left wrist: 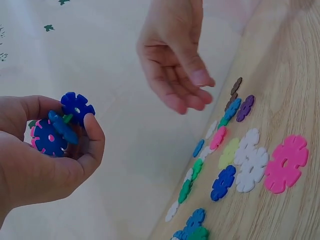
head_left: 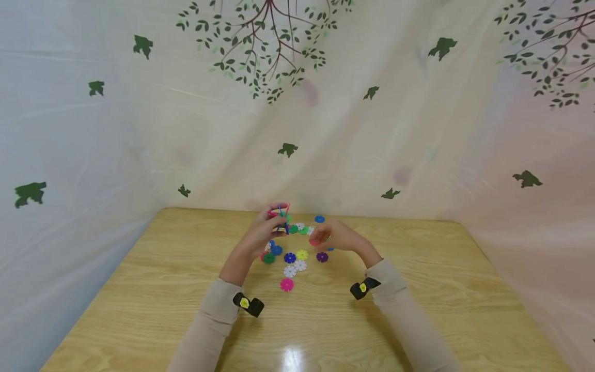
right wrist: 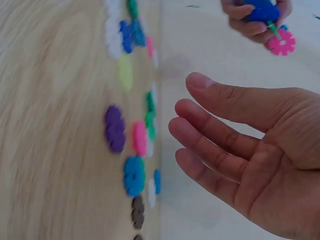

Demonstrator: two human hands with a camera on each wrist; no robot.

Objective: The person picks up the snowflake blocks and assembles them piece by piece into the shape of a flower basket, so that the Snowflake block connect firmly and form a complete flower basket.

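1. Head view, foreground: pale sleeves (head_left: 204,325) reaching in over a wood-grained tabletop (head_left: 441,268), with black wrist-worn units (head_left: 255,307) at the cuffs.
2. Nearest loose pieces, lying flat: a pink disc (head_left: 286,284), then two white discs (head_left: 290,271) close together, edges meeting or overlapping. Slightly beyond: a green disc (head_left: 269,258) and a blue disc (head_left: 276,250) bunched at left, a dark-blue disc (head_left: 290,258) and yellow disc (head_left: 302,255) at centre, a purple disc (head_left: 322,257) at right. Presumably spread out for easy sorting by eye and easy picking up.
3. Right hand (head_left: 341,236), raised above the pieces: fingers loosely bent and slightly apart, thumb well parted from them, nothing visible in grasp. Probably kept unburdened for work beside the left.
4. Left hand (head_left: 259,231), also raised: fingers and thumb curled around a joined assembly (left wrist: 63,127), clear of the tabletop. Gripped from the sides, perhaps to steady the joints while leaving some rims exposed.
5. Appearance of the assembly: notched, flower-like discs in dark and lighter blue, green and pink, set at differing angles; a pink piece (right wrist: 287,47) nearly face-on in the right-wrist view. Exact number of parts impossible to tell behind the fingers.
6. Farther back: a loose row including a far green disc (head_left: 293,229), then a far blue disc (head_left: 319,219); behind all, a leaf-printed backdrop (head_left: 344,155).
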